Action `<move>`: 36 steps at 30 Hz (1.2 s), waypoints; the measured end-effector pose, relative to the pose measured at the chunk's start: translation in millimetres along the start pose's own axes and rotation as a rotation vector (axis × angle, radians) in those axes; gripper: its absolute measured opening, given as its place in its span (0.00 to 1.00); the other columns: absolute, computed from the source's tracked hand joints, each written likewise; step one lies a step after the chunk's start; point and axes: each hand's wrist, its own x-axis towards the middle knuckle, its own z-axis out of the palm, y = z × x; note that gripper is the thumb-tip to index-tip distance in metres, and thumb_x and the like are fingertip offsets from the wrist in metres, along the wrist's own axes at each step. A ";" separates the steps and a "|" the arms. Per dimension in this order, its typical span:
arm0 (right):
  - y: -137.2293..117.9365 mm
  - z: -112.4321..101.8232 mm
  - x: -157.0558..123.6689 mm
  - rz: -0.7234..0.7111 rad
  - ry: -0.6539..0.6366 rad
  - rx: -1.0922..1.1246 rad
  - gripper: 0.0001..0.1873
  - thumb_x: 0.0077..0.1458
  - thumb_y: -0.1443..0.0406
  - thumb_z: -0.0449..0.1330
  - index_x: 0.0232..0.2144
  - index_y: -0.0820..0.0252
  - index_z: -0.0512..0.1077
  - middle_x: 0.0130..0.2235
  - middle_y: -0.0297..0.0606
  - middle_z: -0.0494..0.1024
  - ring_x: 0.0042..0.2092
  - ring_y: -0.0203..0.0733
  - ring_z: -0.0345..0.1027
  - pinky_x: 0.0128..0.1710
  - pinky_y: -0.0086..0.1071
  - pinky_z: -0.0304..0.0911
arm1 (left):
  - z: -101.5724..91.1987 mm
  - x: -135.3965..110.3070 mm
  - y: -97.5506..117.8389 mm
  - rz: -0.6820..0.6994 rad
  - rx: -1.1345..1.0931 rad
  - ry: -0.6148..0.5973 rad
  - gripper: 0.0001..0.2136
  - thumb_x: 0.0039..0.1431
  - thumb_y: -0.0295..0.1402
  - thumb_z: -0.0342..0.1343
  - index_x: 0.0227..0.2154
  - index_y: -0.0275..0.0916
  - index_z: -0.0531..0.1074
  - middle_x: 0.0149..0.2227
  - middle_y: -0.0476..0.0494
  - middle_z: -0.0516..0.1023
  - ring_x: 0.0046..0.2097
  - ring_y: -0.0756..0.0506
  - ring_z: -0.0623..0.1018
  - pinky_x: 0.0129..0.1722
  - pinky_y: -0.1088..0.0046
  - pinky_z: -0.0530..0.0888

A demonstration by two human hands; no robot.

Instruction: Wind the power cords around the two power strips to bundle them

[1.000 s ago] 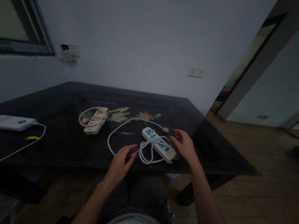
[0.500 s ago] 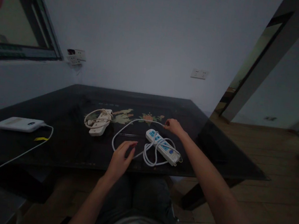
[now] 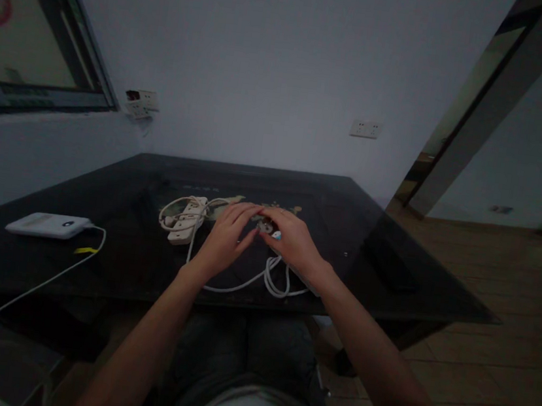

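My left hand (image 3: 228, 234) and my right hand (image 3: 293, 239) meet above the middle of the table, fingertips close together. Between them is a small greyish plug (image 3: 265, 226) at the end of a white cable (image 3: 235, 289), with the fingers and thumbs of both hands closed around it. Its details are dim and partly covered. A white power strip with blue sockets (image 3: 277, 235) lies mostly hidden behind my right hand and forearm. The cable runs in loops in front of it and passes beneath my left wrist.
Left of my hands lies a second white power strip (image 3: 180, 232) with its cord wrapped around it. A white power bank (image 3: 48, 225) with a cable lies farther left on the dark table (image 3: 128, 274). Wall sockets (image 3: 365, 130) are on the wall behind.
My right hand has moved left with the cable's end, and my left hand has risen forward to meet it. The cable loop has shifted left, and the blue-socketed strip is now mostly covered.
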 end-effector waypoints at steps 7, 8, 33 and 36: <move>-4.0 4.5 -27.7 0.034 -0.007 0.162 0.15 0.51 0.68 0.63 0.42 0.57 0.69 0.40 0.37 0.76 0.41 0.41 0.70 0.43 0.34 0.64 | -5.7 -23.5 -8.4 0.043 -0.024 -0.184 0.16 0.64 0.37 0.48 0.53 0.41 0.66 0.48 0.38 0.75 0.52 0.40 0.73 0.54 0.57 0.67; -2.0 6.7 -31.0 0.046 -0.018 0.179 0.15 0.51 0.68 0.64 0.42 0.57 0.69 0.40 0.37 0.76 0.41 0.41 0.70 0.43 0.34 0.64 | -4.0 -27.0 -10.1 0.056 -0.037 -0.202 0.17 0.63 0.36 0.50 0.53 0.41 0.66 0.48 0.38 0.75 0.51 0.41 0.73 0.54 0.58 0.68; 13.4 41.1 -106.3 0.380 -0.101 -0.144 0.13 0.52 0.69 0.62 0.43 0.60 0.73 0.42 0.45 0.77 0.48 0.52 0.67 0.47 0.45 0.63 | 53.1 -42.9 -18.4 -0.042 -0.020 -0.490 0.08 0.54 0.25 0.56 0.35 0.42 0.77 0.36 0.43 0.79 0.39 0.43 0.78 0.40 0.70 0.72; 9.2 45.6 -102.6 0.383 -0.115 -0.205 0.17 0.50 0.70 0.63 0.45 0.61 0.72 0.43 0.47 0.76 0.49 0.55 0.66 0.48 0.47 0.63 | 57.6 -39.7 -15.2 -0.016 -0.085 -0.510 0.07 0.54 0.24 0.56 0.33 0.41 0.76 0.35 0.44 0.78 0.39 0.44 0.77 0.40 0.71 0.72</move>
